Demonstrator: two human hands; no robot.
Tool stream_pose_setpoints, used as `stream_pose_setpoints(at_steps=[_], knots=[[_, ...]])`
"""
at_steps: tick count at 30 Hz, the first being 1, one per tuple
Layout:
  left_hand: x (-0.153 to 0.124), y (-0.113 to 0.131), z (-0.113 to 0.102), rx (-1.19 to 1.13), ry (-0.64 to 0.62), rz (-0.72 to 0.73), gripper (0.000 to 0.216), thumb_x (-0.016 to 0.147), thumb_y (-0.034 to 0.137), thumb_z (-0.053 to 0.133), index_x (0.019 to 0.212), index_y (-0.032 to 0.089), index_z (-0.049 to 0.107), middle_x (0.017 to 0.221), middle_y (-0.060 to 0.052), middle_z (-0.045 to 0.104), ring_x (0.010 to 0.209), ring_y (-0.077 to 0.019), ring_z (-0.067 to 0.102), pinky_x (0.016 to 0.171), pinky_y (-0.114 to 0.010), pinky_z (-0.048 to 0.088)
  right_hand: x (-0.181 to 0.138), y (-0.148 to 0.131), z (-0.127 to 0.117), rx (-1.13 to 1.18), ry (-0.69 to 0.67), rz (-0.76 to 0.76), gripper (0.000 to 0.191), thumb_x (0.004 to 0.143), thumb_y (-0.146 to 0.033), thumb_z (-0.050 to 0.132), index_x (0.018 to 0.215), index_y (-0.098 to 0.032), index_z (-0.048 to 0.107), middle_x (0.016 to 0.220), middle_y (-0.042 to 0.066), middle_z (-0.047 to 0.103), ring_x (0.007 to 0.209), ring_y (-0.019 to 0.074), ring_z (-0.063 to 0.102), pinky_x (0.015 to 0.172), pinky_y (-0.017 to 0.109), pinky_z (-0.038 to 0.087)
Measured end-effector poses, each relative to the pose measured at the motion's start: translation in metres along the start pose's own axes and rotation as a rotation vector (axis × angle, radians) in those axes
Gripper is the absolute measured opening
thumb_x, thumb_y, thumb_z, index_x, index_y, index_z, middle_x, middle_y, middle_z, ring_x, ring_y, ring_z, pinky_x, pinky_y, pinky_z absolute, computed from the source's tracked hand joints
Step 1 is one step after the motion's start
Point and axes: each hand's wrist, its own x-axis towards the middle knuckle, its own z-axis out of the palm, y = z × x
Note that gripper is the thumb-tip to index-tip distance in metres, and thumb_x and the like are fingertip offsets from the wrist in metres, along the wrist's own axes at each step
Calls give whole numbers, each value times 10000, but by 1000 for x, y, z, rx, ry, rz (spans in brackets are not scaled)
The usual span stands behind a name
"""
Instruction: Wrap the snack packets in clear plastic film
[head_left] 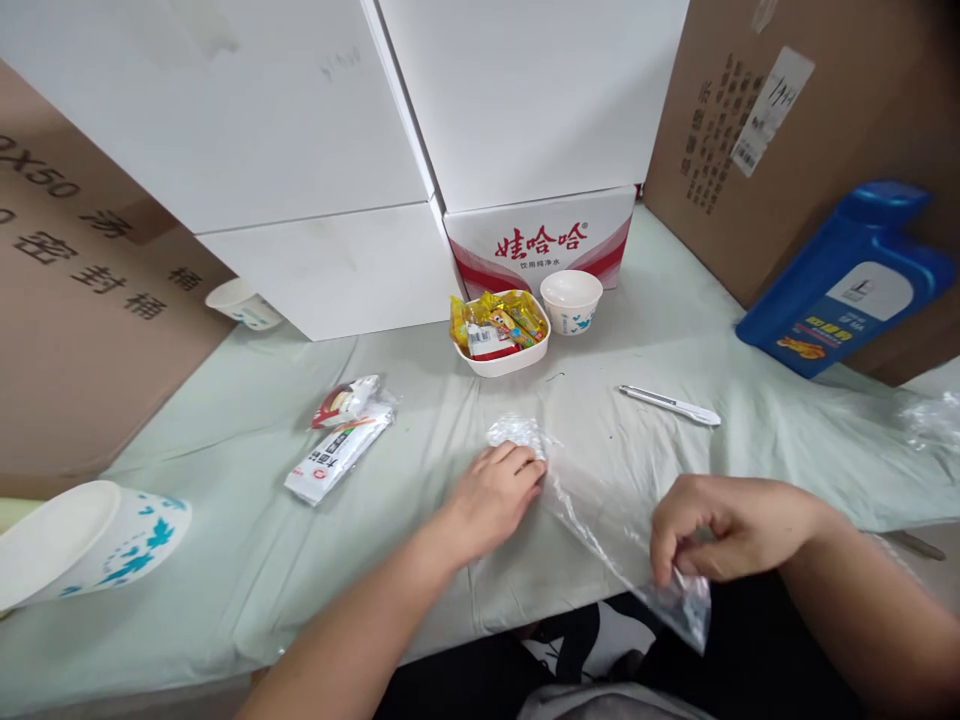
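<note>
A clear plastic bag lies stretched across the pale green table cover near the front edge. My left hand has its fingers curled, pressing and gripping the crumpled far end of the bag. My right hand pinches the near end, which hangs over the table edge. Beyond the bag stands a white dish of wrapped snacks with a small paper cup beside it.
A white pen-like tool lies right of centre. Two snack packets lie to the left. Paper cups lie tipped at the near left and far left. A blue jug leans at the right. Cardboard and white boxes wall the back.
</note>
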Motion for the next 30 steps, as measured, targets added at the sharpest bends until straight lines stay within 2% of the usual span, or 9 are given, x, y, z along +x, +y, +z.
stream_pose_setpoints(at_steps=[2, 4, 7, 11, 14, 18, 21, 25, 30], knots=[[0, 1, 3, -46, -23, 103, 362, 929, 141, 462, 1267, 231, 554, 1286, -72, 607, 1217, -236, 526, 1022, -447, 428, 4, -4, 0, 103, -204, -24, 442, 911, -488, 544, 1131, -134, 693, 966, 117, 734, 839, 181, 694, 755, 259, 526], [0, 0, 4, -77, -72, 172, 419, 943, 141, 431, 1341, 255, 496, 1396, -57, 544, 1326, -230, 447, 1098, -471, 348, 14, -5, -2, 259, -237, -86, 623, 847, -613, 579, 1216, -115, 644, 1056, 155, 722, 888, 208, 701, 766, 275, 536], [-1, 1, 4, -81, -138, 205, 423, 949, 202, 464, 1363, 293, 478, 1446, -33, 501, 1411, -246, 335, 1143, -506, 265, 37, -4, -9, 531, 17, -146, 715, 819, -685, 559, 1289, -146, 570, 1180, 179, 676, 911, 222, 706, 656, 254, 544], [-2, 3, 2, -77, -150, 217, 449, 919, 263, 550, 1355, 354, 489, 1399, -5, 537, 1411, -263, 319, 1164, -527, 212, 73, 0, -23, 777, 369, -7, 494, 908, -551, 526, 1205, -158, 566, 1235, 187, 642, 919, 215, 704, 613, 261, 556], [-2, 3, 2, -71, -153, 222, 504, 913, 271, 560, 1392, 374, 443, 1419, -1, 513, 1401, -263, 319, 1162, -535, 206, 91, 5, -30, 849, 510, 96, 455, 908, -488, 560, 1232, -173, 504, 1276, 192, 607, 917, 223, 704, 641, 308, 581], [-2, 1, 4, -51, -153, 232, 488, 919, 274, 546, 1392, 350, 452, 1442, -12, 487, 1415, -274, 286, 1151, -536, 218, 96, 14, -31, 835, 625, 141, 613, 887, -447, 600, 1393, -218, 340, 1353, 192, 537, 947, 232, 700, 675, 341, 594], [-2, 1, 3, -38, -150, 232, 443, 920, 276, 543, 1357, 333, 493, 1432, -21, 495, 1417, -279, 283, 1146, -532, 223, 93, 21, -26, 636, 718, 136, 612, 895, -418, 577, 1424, -228, 333, 1402, 186, 489, 947, 225, 696, 701, 350, 594], [-2, 1, 1, -55, -157, 231, 434, 925, 264, 533, 1350, 344, 492, 1395, -16, 525, 1418, -265, 286, 1154, -529, 208, 88, 27, -19, -43, 902, -17, 372, 895, -329, 550, 1248, -212, 560, 1331, 145, 557, 961, 221, 668, 728, 361, 577], [-1, 1, 1, -79, -184, 213, 435, 922, 272, 540, 1350, 328, 485, 1362, -18, 556, 1406, -264, 308, 1163, -531, 191, 88, 29, -10, -719, 778, -249, 280, 918, -193, 500, 1157, -199, 644, 1256, 116, 623, 1145, 250, 556, 947, 431, 498]])
